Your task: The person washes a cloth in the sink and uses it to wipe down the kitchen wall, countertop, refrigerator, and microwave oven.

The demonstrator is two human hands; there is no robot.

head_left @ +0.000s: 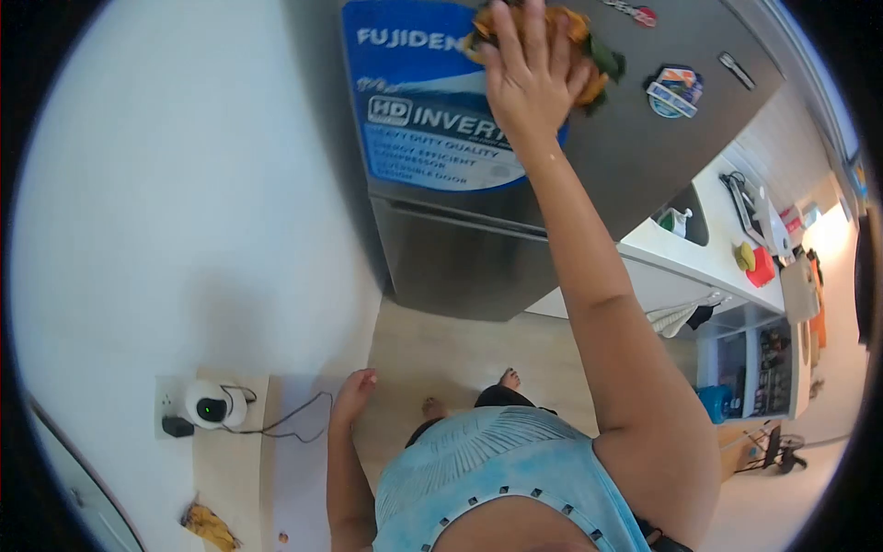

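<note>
My right hand (533, 83) reaches up and lies flat, fingers spread, over an orange artificial flower (589, 87) with a green leaf. The flower is against the upper door of a grey refrigerator (635, 152), and the palm hides much of it. Beneath and to the left is a blue and white sticker (432, 152) printed with the brand and features. My left hand (354, 396) hangs low at my side, its fingers curled in, with nothing visible in them.
Magnets (674, 90) dot the door at right. A white camera (216, 405) with a loose cable stands on a wooden ledge (230, 469) at left, near a yellow flower-like piece (210, 524). Right of the refrigerator runs a white counter (727, 244) with a sink.
</note>
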